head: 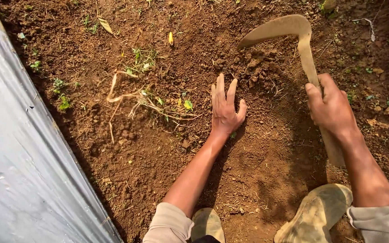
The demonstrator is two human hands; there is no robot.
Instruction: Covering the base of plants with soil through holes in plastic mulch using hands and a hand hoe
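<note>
Right hand [332,108] covers the middle of the sickle [302,49] handle; its palm side is unseen. At 6 o'clock, the frame edge cuts off 2 shoes [318,213] and both sleeves [169,225]. At 9 o'clock, the plastic sheet [19,157] runs out of frame. Left hand [225,110] palm is hidden against soil [257,166].

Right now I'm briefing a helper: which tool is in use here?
On the bare brown soil, look right, to the right hand. Its grip closes on a sickle, the only curved, mud-coated blade among loose roots and weeds.
</note>
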